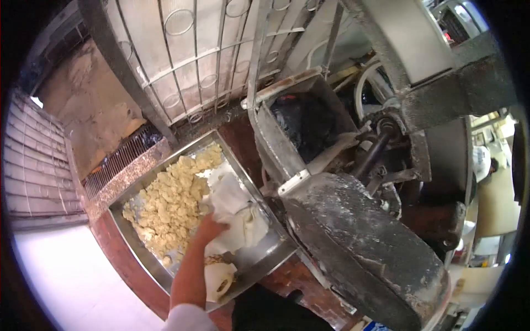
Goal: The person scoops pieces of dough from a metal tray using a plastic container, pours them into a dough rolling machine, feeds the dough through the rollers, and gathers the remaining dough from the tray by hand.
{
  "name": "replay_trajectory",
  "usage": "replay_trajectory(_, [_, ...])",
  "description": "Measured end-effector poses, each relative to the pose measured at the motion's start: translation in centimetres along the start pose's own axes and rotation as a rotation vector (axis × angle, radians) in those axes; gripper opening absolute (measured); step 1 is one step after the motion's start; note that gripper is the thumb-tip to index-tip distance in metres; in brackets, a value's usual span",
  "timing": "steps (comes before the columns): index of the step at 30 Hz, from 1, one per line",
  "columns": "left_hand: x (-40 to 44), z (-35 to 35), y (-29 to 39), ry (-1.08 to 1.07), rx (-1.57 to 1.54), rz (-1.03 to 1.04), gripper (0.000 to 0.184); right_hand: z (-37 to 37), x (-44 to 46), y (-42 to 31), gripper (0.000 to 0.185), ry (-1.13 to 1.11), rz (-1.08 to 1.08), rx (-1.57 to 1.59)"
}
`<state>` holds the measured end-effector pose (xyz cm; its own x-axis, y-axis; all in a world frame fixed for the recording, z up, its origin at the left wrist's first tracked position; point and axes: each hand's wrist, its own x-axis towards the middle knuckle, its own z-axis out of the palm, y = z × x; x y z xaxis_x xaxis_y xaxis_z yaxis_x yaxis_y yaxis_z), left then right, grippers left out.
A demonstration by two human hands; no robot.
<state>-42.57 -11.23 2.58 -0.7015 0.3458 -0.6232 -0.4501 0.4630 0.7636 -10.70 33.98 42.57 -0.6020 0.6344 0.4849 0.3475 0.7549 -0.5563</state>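
Dough (174,193) in crumbly lumps, heaped in a shallow metal tray (279,252) along its left half; long axis slanting from upper right to lower left of the view, with no distinct pointing end. Beside the heap, in the same tray: crumpled white cloth (243,223) and, nearer the wearer, a pale container (216,278) with a round opening. Left hand (208,229) between dough and cloth, back upward, forearm reaching up from the bottom edge, leaning slightly right; thumb spread toward the cloth, other fingers partly hidden, hence impossible to tell whether open or gripping. Right of the tray: dark, white-dusted machine (364,237).
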Motion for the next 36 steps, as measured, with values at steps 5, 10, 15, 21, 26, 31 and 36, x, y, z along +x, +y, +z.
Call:
replay_trajectory(5, [-10.1, -7.8, 7.9, 0.25, -0.642, 0.121, 0.058, -1.3, -0.6, 1.8, 0.044, 0.012, -0.034, -0.002])
replay_trajectory(10, [-10.7, -11.7, 17.4, 0.208, -1.098, 0.464, 0.059, 0.3, -0.7, -1.1, 0.046, 0.076, -0.009, -0.109])
replay_trajectory(15, [-6.5, -11.5, 29.7, -0.037, -1.422, 0.692, 0.044, 1.6, -0.4, -3.4, 0.04, 0.1, -0.064, -0.085])
replay_trajectory(21, [4.6, -6.8, 37.4, -0.465, -1.218, 0.768, 0.036, 1.9, -0.6, -3.7, 0.038, 0.135, -0.033, -0.047])
replay_trajectory(26, [13.8, 1.8, 36.7, 0.201, 0.461, 0.934, 0.052, 1.8, -0.4, -3.8, 0.038, 0.144, -0.043, -0.014])
replay_trajectory(31, [10.6, 4.8, 37.0, -0.083, 1.077, 0.765, 0.054, 2.1, 0.0, -4.2, 0.038, 0.138, -0.073, -0.07])
replay_trajectory(36, [7.4, 1.2, 33.4, 0.329, 0.221, 0.841, 0.05, 1.9, -0.2, -4.1, 0.031, 0.181, -0.093, -0.074])
